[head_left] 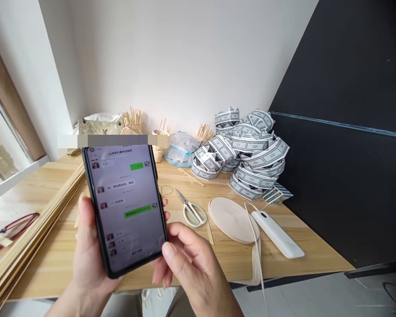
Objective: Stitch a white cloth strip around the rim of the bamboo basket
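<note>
A black smartphone (127, 207) with a chat screen lit is held upright over the near edge of the wooden table (218, 257). My left hand (87, 253) grips it from the left side and behind, fingertips curling round its right edge. My right hand (193, 264) sits just right of the phone's lower corner, its thumb raised close to the screen and its fingers loosely curled with nothing in them.
White-handled scissors (193, 211), a round wooden disc (232, 219) and a white power bank (277, 233) with a cable lie on the table. A heap of printed paper rings (247, 149), small baskets with sticks (160, 145), a bag (100, 125) and red glasses (11, 226) lie around.
</note>
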`<state>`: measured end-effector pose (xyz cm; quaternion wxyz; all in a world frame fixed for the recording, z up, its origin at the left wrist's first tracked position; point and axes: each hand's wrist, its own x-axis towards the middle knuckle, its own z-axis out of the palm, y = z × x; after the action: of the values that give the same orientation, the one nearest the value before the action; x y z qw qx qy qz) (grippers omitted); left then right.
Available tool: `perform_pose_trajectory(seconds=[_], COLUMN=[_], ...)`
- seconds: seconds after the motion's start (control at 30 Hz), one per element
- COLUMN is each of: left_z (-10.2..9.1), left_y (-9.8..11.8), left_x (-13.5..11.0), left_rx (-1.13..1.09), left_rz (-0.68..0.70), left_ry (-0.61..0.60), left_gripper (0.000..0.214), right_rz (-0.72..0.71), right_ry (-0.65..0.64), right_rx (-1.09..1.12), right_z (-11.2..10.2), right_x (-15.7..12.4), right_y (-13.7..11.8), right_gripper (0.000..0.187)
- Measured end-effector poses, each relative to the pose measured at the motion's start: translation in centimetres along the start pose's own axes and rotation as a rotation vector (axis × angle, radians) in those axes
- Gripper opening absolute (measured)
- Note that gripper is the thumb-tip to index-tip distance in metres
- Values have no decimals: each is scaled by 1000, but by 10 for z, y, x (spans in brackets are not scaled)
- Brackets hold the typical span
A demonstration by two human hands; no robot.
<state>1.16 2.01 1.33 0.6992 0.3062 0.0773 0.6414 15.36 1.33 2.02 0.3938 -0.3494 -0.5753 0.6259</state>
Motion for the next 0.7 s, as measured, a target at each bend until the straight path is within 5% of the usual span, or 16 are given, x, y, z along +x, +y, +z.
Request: perform_pose_trajectory(seconds=[0.23, 0.7], left_z=[-1, -6], left_y=[0, -2], left_x=[0, 0], left_rx=[-124, -70], left_rz=[-24, -107], left_ry=[-132, -97], left_gripper=[62, 58], right_rz=[26, 3], right_ry=[18, 52], right_rx=[-24, -65], right_z=[-3, -2], right_x=[-2, 0], right_y=[2, 6], right_gripper=[44, 38])
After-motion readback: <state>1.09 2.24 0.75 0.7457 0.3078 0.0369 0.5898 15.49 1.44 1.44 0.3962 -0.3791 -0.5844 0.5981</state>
